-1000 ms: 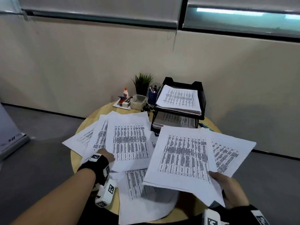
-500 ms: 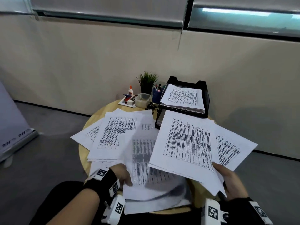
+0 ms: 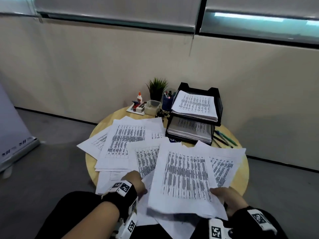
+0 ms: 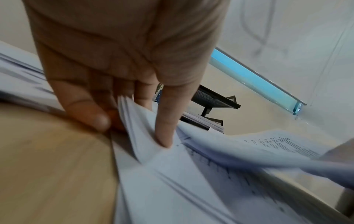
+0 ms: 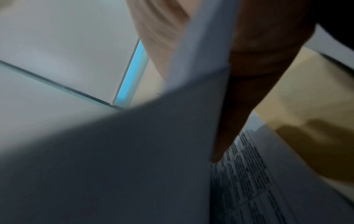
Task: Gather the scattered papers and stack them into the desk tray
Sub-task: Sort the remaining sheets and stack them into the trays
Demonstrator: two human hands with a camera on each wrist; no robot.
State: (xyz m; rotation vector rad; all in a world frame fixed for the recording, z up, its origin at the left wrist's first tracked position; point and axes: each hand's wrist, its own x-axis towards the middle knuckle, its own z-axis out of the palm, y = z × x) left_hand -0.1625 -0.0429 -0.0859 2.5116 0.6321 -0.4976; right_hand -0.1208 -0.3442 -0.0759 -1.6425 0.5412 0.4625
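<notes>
Both forearms bare, lower frame. Black wrist straps [image 3: 124,195] carry white blocks [image 3: 216,230] with black-and-white square coded markers.

Round wooden table [image 3: 241,176], papers [image 3: 124,140], tray [image 3: 217,107]

It is an office: beyond the person's fingers [image 3: 136,176] a round wooden table [image 3: 241,171] carries printed sheets [image 3: 127,140], a black two-tier desk tray [image 3: 218,104] stacked with paper, a pen cup [image 3: 167,102], a glue bottle [image 3: 139,97] and a small potted plant [image 3: 157,88], backed by plain partition panels [image 3: 86,57].
</notes>
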